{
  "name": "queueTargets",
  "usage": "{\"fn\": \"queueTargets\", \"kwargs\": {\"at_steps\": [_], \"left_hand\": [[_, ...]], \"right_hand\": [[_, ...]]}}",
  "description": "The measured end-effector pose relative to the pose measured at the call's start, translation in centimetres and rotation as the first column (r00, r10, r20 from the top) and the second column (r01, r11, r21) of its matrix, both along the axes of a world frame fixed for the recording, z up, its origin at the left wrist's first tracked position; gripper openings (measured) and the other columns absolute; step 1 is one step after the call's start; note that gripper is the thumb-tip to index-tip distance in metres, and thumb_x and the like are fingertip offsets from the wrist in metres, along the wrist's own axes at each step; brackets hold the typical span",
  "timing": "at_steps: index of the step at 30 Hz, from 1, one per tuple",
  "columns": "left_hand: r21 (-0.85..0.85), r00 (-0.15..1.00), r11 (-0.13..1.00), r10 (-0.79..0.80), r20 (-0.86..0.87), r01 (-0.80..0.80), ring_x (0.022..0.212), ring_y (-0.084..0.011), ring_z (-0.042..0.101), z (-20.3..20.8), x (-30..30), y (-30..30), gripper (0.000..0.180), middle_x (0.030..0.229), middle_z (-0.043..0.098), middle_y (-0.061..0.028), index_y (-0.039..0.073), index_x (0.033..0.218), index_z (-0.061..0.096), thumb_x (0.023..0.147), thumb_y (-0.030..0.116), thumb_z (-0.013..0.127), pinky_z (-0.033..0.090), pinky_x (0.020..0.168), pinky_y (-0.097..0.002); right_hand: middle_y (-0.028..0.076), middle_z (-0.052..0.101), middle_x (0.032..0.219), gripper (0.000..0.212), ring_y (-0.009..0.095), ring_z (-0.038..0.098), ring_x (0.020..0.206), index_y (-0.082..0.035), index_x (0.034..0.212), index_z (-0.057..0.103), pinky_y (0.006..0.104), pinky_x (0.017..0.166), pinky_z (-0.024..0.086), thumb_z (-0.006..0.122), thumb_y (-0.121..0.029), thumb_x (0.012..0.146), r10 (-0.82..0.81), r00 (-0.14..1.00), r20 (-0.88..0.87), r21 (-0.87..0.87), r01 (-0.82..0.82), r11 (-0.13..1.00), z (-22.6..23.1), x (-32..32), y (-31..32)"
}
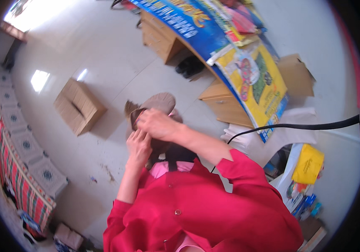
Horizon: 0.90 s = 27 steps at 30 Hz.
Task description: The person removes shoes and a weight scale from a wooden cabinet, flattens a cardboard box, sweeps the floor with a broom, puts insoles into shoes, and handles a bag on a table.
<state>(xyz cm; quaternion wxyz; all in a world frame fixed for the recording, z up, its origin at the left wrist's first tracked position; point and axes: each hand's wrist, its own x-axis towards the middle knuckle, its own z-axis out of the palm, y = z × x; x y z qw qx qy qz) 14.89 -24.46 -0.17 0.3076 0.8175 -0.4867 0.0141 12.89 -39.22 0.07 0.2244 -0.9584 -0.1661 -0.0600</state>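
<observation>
My left hand (138, 145) and my right hand (158, 123) meet in front of my body, fingertips close together and bent as in a pinch. Whatever lies between the fingers is too small or hidden to make out. Right behind the fingers is a brown item (135, 115) with a dark opening, partly covered by my hands. A rounded, brown, cap-like piece (159, 100) sits just beyond my right hand. Tan bristly or frayed material (130, 108) sticks out on the left. My hands hide most of what lies beneath them.
A closed cardboard box (79, 106) stands on the tiled floor to the left. At the right is a wooden desk (159, 35) with a blue printed cover and a yellow bag (255, 77). A black cable (297, 125) crosses from the right. A patterned sofa (26, 145) lines the left.
</observation>
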Motion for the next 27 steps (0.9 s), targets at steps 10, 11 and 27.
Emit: {"fn": "queueTargets", "kwargs": {"at_steps": [10,11,27], "left_hand": [[0.062,0.992,0.992,-0.111,0.058,0.107,0.067,-0.0227,0.049,0.1,-1.2,0.7,0.017,0.070,0.047,-0.0061,0.007,0.070,0.051,0.054,0.002,0.054,0.039,0.060,-0.0352],[0.062,0.989,0.990,-0.132,0.064,0.128,0.067,-0.0226,0.049,0.3,-1.2,0.7,0.017,0.070,0.047,-0.0059,0.007,0.070,0.051,0.054,0.002,0.054,0.039,0.060,-0.0350],[0.030,0.987,0.994,-0.110,0.115,0.108,0.068,-0.0197,0.048,0.4,-1.2,0.5,0.010,0.068,0.045,-0.0047,0.006,0.070,0.053,0.061,0.007,0.055,0.037,0.062,-0.0327]], "right_hand": [[0.008,0.056,0.089,0.020,0.025,0.052,0.092,-0.004,0.080,0.063,0.0361,0.073,0.045,0.058,-0.019,0.069,0.020,0.944,-0.328,-0.198,-0.090,0.976,-1.3,0.5,0.6],[0.009,0.056,0.089,0.020,0.026,0.052,0.091,-0.004,0.081,0.062,0.0369,0.073,0.045,0.059,-0.019,0.068,-0.006,0.935,-0.354,-0.207,-0.071,0.976,-1.1,0.6,0.5],[0.007,0.055,0.070,0.026,0.021,0.055,0.072,-0.005,0.078,0.050,0.0345,0.064,0.041,0.069,-0.018,0.067,0.082,0.829,-0.554,0.408,0.184,0.894,2.4,0.5,-5.4]]}}
